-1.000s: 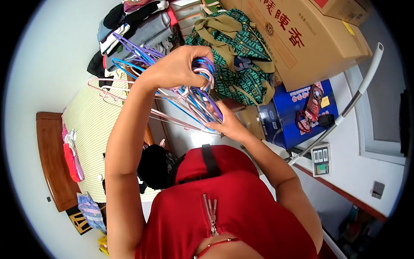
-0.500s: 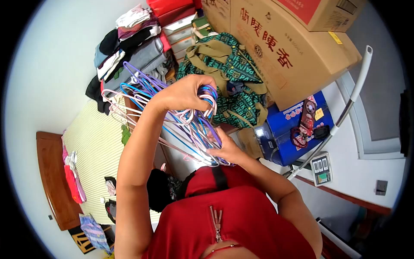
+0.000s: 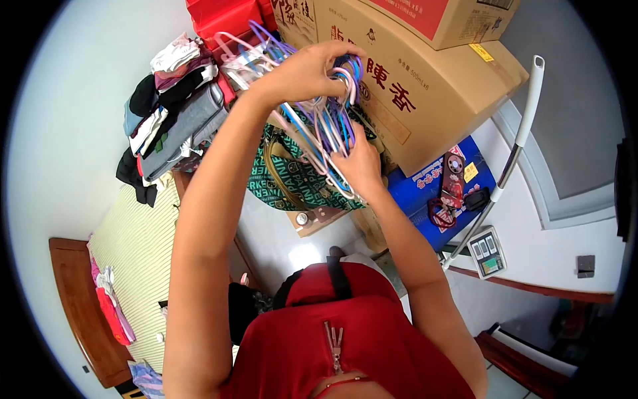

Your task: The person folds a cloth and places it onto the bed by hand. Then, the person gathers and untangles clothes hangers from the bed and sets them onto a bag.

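Note:
My left hand [image 3: 309, 73] is closed around the hooks of a bunch of clothes hangers [image 3: 329, 126] in purple, blue, pink and white. Their triangular frames fan out to the left and hang down beneath that hand. Lower on the bunch, my right hand [image 3: 361, 163] is closed on the hangers' side, its fingers partly hidden by them. Directly behind and below the hangers is a green and black patterned bag [image 3: 286, 173], partly covered by them.
Large cardboard cartons [image 3: 425, 73] stand ahead, with a blue box [image 3: 415, 206] at their right. Folded clothes [image 3: 183, 113] are piled at the left beside a bed with a striped mat [image 3: 136, 233]. A white-handled pole [image 3: 528, 106] leans near a small scale [image 3: 487, 253].
Both hands have moved forward, away from my body, and a little to the right with the hangers. The bunch now overlaps the bag and the carton's edge.

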{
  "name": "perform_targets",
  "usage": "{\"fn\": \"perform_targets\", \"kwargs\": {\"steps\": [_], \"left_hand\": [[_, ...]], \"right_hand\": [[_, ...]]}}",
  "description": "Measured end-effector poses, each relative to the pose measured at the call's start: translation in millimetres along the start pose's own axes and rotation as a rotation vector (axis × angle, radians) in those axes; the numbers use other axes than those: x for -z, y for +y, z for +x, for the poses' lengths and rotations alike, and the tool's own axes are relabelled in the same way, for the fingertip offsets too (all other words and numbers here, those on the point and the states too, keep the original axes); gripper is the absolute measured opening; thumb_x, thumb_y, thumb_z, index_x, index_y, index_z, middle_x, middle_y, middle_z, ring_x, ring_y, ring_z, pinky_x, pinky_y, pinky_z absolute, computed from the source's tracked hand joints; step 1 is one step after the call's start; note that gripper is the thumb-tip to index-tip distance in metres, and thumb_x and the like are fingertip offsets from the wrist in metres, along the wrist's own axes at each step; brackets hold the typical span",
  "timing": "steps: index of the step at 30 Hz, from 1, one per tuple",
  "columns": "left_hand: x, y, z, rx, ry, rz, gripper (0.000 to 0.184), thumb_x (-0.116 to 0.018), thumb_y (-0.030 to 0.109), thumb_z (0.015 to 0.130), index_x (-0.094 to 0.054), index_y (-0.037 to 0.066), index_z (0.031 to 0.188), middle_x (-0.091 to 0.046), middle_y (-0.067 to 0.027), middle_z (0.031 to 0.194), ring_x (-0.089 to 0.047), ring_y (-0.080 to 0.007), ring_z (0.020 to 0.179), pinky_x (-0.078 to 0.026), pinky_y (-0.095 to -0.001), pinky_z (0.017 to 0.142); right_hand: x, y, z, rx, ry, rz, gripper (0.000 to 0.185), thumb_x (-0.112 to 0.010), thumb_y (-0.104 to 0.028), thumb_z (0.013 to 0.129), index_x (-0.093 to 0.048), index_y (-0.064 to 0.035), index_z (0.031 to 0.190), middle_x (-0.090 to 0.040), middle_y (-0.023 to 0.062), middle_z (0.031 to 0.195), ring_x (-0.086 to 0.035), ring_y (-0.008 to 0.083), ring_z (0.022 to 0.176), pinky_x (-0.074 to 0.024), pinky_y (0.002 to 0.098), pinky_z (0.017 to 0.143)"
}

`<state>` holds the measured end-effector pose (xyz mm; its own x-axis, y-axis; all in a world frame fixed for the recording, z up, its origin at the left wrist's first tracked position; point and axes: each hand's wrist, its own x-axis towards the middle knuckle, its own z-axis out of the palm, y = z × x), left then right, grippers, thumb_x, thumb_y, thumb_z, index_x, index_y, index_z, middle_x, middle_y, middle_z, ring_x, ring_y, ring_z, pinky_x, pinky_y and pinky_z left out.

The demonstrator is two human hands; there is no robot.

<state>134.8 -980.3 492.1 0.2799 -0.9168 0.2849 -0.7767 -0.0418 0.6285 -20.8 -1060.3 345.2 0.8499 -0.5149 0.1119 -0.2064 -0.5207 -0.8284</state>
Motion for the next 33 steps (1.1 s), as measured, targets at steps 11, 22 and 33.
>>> {"fn": "perform_targets", "kwargs": {"steps": [11,22,33], "left_hand": [[-114,-132,-152,0.362,0.576,0.448,0.051,-0.063,0.007,0.071,-0.054,0.005,0.122,-0.051,-0.0185,0.123,-0.049,-0.0359,0.115,-0.039,-0.0425,0.098],[-188,-140,-211,0.883,0.763,0.371,0.067,-0.064,0.039,0.082,-0.04,0.008,0.137,-0.034,-0.0246,0.141,-0.033,-0.0414,0.129,-0.028,-0.0469,0.106],[-206,-150,-226,0.842,0.583,0.172,0.069,-0.06,0.049,0.084,-0.047,-0.002,0.128,-0.043,-0.0279,0.133,-0.034,-0.045,0.127,-0.023,-0.0469,0.11]], "right_hand": [[-50,93,41,-0.305,-0.049,-0.099,0.09,-0.071,-0.021,0.066,-0.025,-0.0051,0.142,-0.058,0.0242,0.115,-0.058,0.0406,0.101,-0.0476,0.0443,0.088],[-52,76,37,-0.096,0.126,-0.228,0.06,-0.064,-0.014,0.072,-0.043,-0.0001,0.126,-0.064,0.0261,0.096,-0.063,0.0426,0.084,-0.0485,0.0485,0.079],[-12,-12,92,0.052,0.019,-0.232,0.062,-0.061,-0.015,0.075,-0.039,-0.0031,0.131,-0.064,0.0243,0.097,-0.062,0.0404,0.092,-0.0467,0.0489,0.084]]}}
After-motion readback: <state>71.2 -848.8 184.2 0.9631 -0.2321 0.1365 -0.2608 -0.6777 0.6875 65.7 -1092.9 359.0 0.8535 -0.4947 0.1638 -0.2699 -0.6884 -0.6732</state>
